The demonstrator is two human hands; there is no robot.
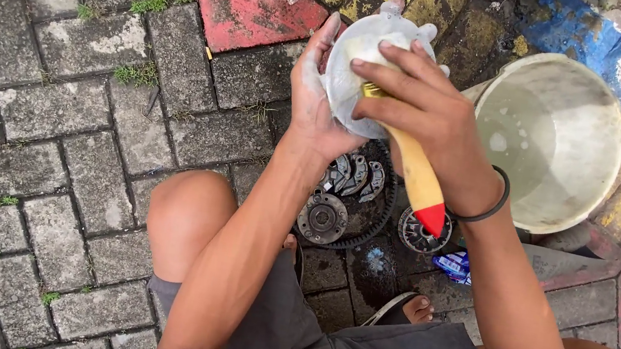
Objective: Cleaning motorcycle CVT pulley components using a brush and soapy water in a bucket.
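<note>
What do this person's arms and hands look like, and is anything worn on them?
Both arms are bare from the grey sleeve edges at the bottom of the frame. The right hand has a thin black band round its wrist. The left hand has no band or glove; pale grey smears coat its palm and thumb.

Counting what is lying and being held on the paving

Two hands are showing, the left hand (312, 104) and the right hand (422, 101), sharing one pale foamy round cover (349, 60) and one brush with a yellow and red handle (416, 176); one white bucket (550, 142) is standing beside them, one black drive belt (387, 203) is lying below, ringing part of the metal pieces, which are numbering three (a clutch cluster (353, 176) and two round discs (323, 218) (422, 235)), and one blue sachet (452, 263) is sitting nearby
</note>
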